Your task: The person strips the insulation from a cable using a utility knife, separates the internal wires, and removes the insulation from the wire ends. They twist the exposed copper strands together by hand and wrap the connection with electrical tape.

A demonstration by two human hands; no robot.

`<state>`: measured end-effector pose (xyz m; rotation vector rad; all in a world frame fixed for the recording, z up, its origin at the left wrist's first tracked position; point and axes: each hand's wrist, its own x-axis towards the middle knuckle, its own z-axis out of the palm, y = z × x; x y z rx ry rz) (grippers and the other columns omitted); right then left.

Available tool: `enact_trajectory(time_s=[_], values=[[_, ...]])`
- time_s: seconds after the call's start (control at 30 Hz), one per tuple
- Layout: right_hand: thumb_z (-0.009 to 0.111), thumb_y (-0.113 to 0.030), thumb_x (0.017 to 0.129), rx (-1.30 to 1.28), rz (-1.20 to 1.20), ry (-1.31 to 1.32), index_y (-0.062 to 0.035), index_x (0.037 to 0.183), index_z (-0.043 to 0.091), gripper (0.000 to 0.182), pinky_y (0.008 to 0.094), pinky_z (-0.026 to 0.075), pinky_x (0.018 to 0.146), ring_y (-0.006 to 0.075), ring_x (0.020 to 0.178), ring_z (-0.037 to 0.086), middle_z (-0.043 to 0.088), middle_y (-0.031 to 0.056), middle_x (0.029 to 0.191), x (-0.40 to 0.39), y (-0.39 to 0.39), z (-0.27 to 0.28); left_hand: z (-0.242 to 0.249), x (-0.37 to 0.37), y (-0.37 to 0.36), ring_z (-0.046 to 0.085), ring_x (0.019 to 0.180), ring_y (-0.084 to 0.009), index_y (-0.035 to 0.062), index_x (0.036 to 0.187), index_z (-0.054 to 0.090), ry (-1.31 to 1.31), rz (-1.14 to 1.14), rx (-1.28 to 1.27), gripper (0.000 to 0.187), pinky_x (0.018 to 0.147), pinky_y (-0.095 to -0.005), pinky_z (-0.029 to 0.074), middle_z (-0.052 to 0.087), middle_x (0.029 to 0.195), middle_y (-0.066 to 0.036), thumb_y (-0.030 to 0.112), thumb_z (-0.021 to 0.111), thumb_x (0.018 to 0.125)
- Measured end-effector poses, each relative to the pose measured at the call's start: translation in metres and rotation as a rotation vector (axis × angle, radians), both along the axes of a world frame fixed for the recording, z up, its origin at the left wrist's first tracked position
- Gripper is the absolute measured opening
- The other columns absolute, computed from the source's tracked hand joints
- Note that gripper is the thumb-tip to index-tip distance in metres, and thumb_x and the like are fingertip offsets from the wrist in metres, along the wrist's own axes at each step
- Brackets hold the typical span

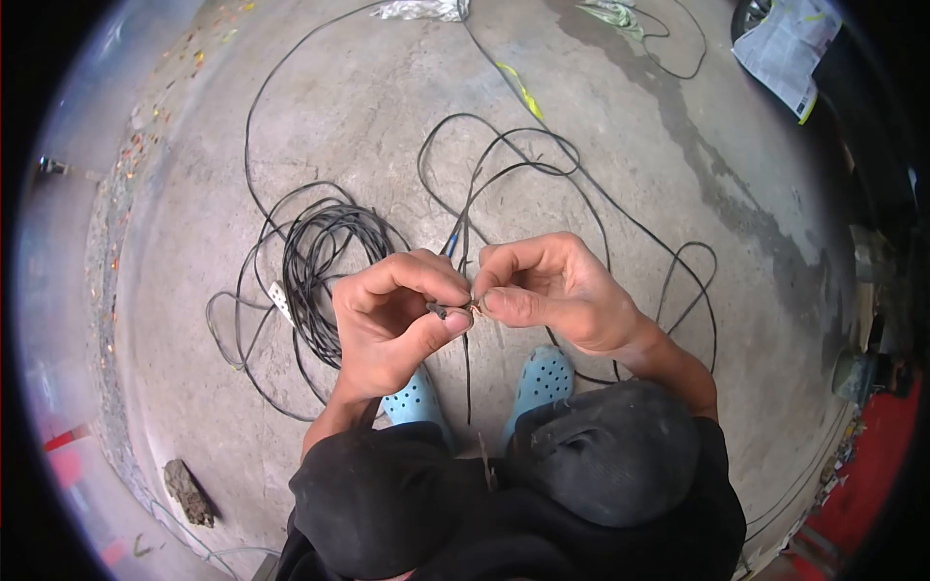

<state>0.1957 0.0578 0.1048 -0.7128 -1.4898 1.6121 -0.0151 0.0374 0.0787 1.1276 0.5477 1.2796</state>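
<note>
My left hand [402,315] pinches a dark cable end [441,309] between thumb and forefinger. Copper-coloured strands [476,310] show at the fingertips. Right beside it, my right hand [557,295] has its thumb and forefinger closed on the same strands, and the fingertips of both hands nearly touch. Black cable [468,378] hangs down below the hands. A blue-marked piece [451,244] shows just above my left hand. The exact joint between the fingers is too small to make out.
A coil of black cable [315,252] lies on the concrete floor at left, with a white power strip [280,302]. Loose cable loops [499,145] spread ahead. A yellow-green strip [523,92] lies beyond. A stone [188,492] is at lower left. Light-blue clogs [544,378] stand below.
</note>
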Motion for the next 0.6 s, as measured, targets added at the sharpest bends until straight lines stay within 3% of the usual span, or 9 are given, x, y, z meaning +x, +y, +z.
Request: enact_trajectory(time_s=[0.07,0.17,0.2,0.3,0.43,0.53,0.6], values=[[0.073,-0.002,0.089,-0.010,-0.017,0.029,-0.0012,0.100,0.072,0.011,0.0240,0.045,0.065,0.0067,0.072,0.056,0.061,0.0015,0.083,-0.003,0.000,-0.004,-0.002,-0.001,-0.001,0.063,0.085,-0.0167,-0.0050,0.094,0.068,-0.046,0.002,-0.054,0.017,0.075,-0.0305,0.050,0.068,0.090,-0.012,-0.011,0.072,0.080],[0.075,-0.001,0.084,0.804,-0.408,-0.269,-0.0049,0.104,0.074,0.020,0.0253,0.046,0.059,0.0101,0.069,0.056,0.059,0.0034,0.086,-0.002,0.010,-0.012,-0.005,-0.001,-0.001,0.062,0.084,-0.0162,-0.0043,0.094,0.067,-0.081,0.010,-0.104,0.015,0.075,-0.0304,0.050,0.067,0.090,-0.011,-0.010,0.072,0.081],[0.078,0.000,0.077,1.005,-0.499,-0.302,-0.0102,0.106,0.076,0.031,0.0257,0.044,0.051,0.0125,0.065,0.056,0.058,0.0032,0.086,-0.001,0.012,-0.017,-0.005,-0.001,-0.001,0.062,0.084,-0.0162,-0.0041,0.094,0.067,-0.103,-0.005,-0.115,0.014,0.075,-0.0304,0.050,0.067,0.090,-0.011,-0.009,0.072,0.081],[0.080,-0.001,0.071,1.258,-0.486,-0.282,-0.0138,0.108,0.077,0.040,0.0245,0.042,0.047,0.0118,0.062,0.055,0.056,0.0007,0.086,-0.006,0.015,-0.019,-0.006,-0.001,0.000,0.063,0.084,-0.0162,-0.0038,0.094,0.067,-0.153,-0.049,-0.140,0.013,0.076,-0.0301,0.050,0.068,0.090,-0.012,-0.007,0.072,0.082],[0.080,-0.004,0.065,1.428,-0.473,-0.349,-0.0129,0.106,0.076,0.042,0.0245,0.042,0.047,0.0120,0.061,0.052,0.055,-0.0014,0.084,0.004,0.018,-0.015,-0.006,0.000,0.000,0.063,0.084,-0.0162,-0.0039,0.094,0.067,-0.138,-0.069,-0.144,0.013,0.075,-0.0295,0.051,0.068,0.090,-0.012,-0.008,0.072,0.082],[0.084,-0.006,0.066,1.446,-0.433,-0.395,-0.0132,0.098,0.077,0.033,0.0257,0.039,0.045,0.0127,0.059,0.049,0.053,-0.0003,0.086,0.004,0.016,-0.011,-0.005,0.002,-0.002,0.063,0.084,-0.0161,-0.0041,0.094,0.067,-0.117,-0.066,-0.154,0.014,0.075,-0.0293,0.050,0.068,0.090,-0.012,-0.009,0.072,0.082],[0.080,-0.003,0.069,1.282,-0.396,-0.325,-0.0097,0.095,0.073,0.028,0.0252,0.042,0.049,0.0123,0.061,0.051,0.055,-0.0006,0.079,-0.002,0.015,-0.014,-0.006,0.003,-0.001,0.063,0.084,-0.0160,-0.0042,0.093,0.068,-0.113,-0.064,-0.147,0.014,0.075,-0.0293,0.050,0.068,0.090,-0.012,-0.009,0.072,0.082]])
